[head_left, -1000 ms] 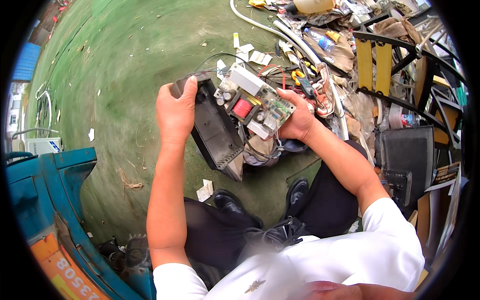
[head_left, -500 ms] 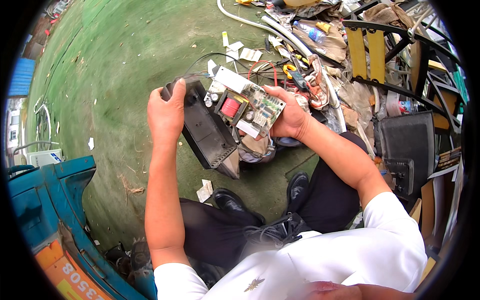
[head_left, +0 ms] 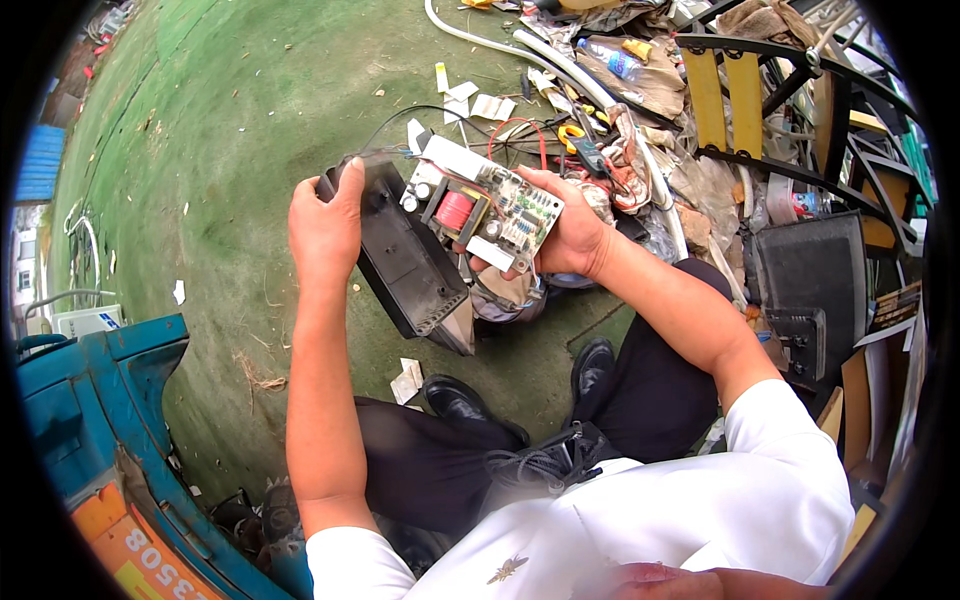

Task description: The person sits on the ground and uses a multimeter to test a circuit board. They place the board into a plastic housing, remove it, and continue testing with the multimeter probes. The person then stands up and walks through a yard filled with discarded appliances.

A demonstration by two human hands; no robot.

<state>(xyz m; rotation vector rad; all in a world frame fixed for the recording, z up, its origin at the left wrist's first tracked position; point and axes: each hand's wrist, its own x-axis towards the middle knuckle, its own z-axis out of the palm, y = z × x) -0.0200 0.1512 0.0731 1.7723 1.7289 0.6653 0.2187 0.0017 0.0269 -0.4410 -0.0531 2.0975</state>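
My left hand grips the upper left end of a black plastic housing, thumb on top of its rim. The housing is an open tray, tilted, with its inside facing me. Just to its right, my right hand holds a circuit board by its right edge. The board carries a red-wound transformer, white metal strips along two sides, round capacitors and small parts. It overlaps the housing's right edge. Thin wires run from its upper left end. The fingers under the board are mostly hidden.
A clamp meter with a yellow jaw and red lead lies beyond my right hand. Scrap, white pipe and a black metal frame crowd the right side. A blue-green machine stands at left. Paper scraps lie on the green floor.
The circuit board has turned slightly and shifted a little left, showing more of its component side. The housing has moved slightly left with my left hand. Both hands keep their hold.
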